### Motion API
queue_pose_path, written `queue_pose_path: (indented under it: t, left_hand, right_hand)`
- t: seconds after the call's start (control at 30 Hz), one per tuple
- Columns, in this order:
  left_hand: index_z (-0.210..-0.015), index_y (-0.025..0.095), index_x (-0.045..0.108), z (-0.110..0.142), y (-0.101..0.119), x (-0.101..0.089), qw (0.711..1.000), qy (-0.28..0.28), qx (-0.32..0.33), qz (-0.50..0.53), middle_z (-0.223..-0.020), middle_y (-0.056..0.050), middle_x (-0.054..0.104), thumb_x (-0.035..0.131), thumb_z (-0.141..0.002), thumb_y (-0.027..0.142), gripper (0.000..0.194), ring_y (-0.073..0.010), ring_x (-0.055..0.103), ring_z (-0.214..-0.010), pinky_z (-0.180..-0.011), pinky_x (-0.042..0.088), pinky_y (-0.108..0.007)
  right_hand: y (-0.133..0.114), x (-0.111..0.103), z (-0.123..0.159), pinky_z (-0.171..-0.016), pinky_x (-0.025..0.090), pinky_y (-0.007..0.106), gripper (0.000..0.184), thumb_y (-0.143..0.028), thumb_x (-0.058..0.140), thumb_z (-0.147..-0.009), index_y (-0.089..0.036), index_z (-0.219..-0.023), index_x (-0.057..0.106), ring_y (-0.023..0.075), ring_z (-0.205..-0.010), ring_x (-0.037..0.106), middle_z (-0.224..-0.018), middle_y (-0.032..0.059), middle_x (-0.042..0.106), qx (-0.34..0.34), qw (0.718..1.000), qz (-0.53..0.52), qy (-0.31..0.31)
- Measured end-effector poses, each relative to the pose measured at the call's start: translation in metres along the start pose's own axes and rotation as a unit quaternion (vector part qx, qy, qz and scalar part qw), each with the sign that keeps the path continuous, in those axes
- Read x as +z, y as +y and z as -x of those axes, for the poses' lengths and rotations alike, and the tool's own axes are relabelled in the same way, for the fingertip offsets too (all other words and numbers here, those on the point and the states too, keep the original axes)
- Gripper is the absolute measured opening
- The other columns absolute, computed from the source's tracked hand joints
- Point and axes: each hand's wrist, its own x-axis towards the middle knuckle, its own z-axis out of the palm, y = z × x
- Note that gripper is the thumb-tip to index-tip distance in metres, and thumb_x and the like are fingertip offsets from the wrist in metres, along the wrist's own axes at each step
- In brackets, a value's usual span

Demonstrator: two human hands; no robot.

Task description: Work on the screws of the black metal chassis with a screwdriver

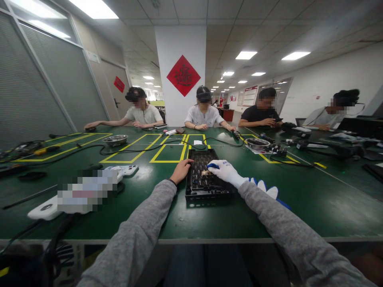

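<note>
Through the head camera I have a shallow black tray (pixel 206 196) at the centre of the frame, filled with many small metal parts (pixel 198 171), on a green table (pixel 179 221). My bare left hand (pixel 180 171) lies at the tray's left edge, fingers reaching onto the rim; I can't tell whether they grip it. My right hand (pixel 225 172), in a white glove with blue on the fingers, is over the tray, fingers curled in. A small brass-coloured piece (pixel 205 173) shows just beside those fingertips; whether they grasp it, I can't tell. Right of the tray, a loose white-and-blue glove (pixel 272 192) lies near my sleeve. Metal bowls sit left (pixel 115 139) and right (pixel 257 147) of centre, farther up. Four people sit across the upper middle and right.
</note>
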Motion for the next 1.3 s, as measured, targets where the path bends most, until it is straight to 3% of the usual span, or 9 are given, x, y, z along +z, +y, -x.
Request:
queue_pose_path:
  t: [0.43,0.57,0.83,0.93,1.03,1.17,1.3]
  left_hand:
    - [-0.105,0.019,0.06,0.001,0.006,0.0,1.0,0.01,-0.007,0.012,-0.103,-0.004,0.058,0.04,-0.073,0.014,0.038,-0.0191,0.048,-0.101,-0.095,0.035,-0.034]
    - [-0.109,0.021,0.058,0.002,0.005,0.002,0.999,0.018,-0.014,0.037,-0.105,-0.006,0.051,0.046,-0.069,0.014,0.043,-0.0184,0.046,-0.103,-0.094,0.038,-0.032]
    - [-0.097,0.02,0.065,0.001,0.002,0.005,1.0,0.019,-0.009,0.023,-0.105,-0.006,0.049,0.04,-0.071,0.01,0.038,-0.0185,0.04,-0.112,-0.103,0.029,-0.033]
    - [-0.098,0.021,0.065,0.003,0.009,0.002,0.999,0.034,-0.011,0.03,-0.108,-0.005,0.049,0.042,-0.072,0.011,0.036,-0.0182,0.041,-0.113,-0.104,0.029,-0.034]
    - [-0.097,0.021,0.065,0.008,0.026,-0.005,0.996,0.064,0.036,0.053,-0.115,-0.005,0.048,0.048,-0.076,0.02,0.027,-0.0185,0.04,-0.115,-0.104,0.028,-0.033]
    - [-0.092,0.017,0.065,0.013,0.051,-0.015,0.991,0.01,0.077,0.113,-0.103,-0.006,0.06,0.05,-0.078,0.037,0.028,-0.0189,0.051,-0.102,-0.095,0.036,-0.033]
    - [-0.101,0.017,0.063,0.016,0.057,-0.017,0.987,-0.053,0.087,0.123,-0.102,-0.006,0.063,0.066,-0.064,0.041,0.044,-0.0198,0.056,-0.096,-0.09,0.041,-0.032]
  right_hand:
    - [-0.001,-0.003,0.002,-0.067,0.038,0.026,0.018,-0.033,0.048,-0.079,-0.022,-0.087,0.06,0.0147,-0.072,0.055,-0.08,0.0012,0.064,0.007,0.999,0.001,0.05]
    - [0.0,-0.003,0.001,-0.066,0.039,0.026,0.019,-0.033,0.048,-0.077,-0.021,-0.087,0.059,0.0138,-0.069,0.055,-0.076,0.0005,0.062,0.004,0.997,-0.047,0.059]
    - [-0.009,-0.004,-0.001,-0.06,0.041,0.024,0.017,-0.027,0.053,-0.07,-0.016,-0.082,0.059,0.0108,-0.062,0.052,-0.069,-0.0012,0.06,0.002,0.985,-0.168,0.041]
    - [-0.015,-0.005,-0.001,-0.061,0.042,0.024,0.018,-0.027,0.054,-0.068,-0.017,-0.082,0.059,0.0113,-0.063,0.053,-0.07,-0.0009,0.06,-0.005,0.985,-0.17,0.041]
    - [-0.017,-0.005,-0.002,-0.066,0.043,0.026,0.02,-0.027,0.054,-0.069,-0.018,-0.086,0.059,0.0122,-0.069,0.056,-0.076,0.0,0.062,-0.012,0.981,-0.183,0.064]
    - [-0.014,-0.001,-0.001,-0.072,0.044,0.028,0.027,-0.024,0.055,-0.069,-0.018,-0.095,0.058,0.0132,-0.075,0.058,-0.083,0.0011,0.063,-0.006,0.979,-0.186,0.079]
    - [-0.012,0.003,0.0,-0.074,0.045,0.03,0.03,-0.022,0.056,-0.069,-0.02,-0.099,0.058,0.0139,-0.077,0.058,-0.087,0.0014,0.063,-0.003,0.982,-0.168,0.085]
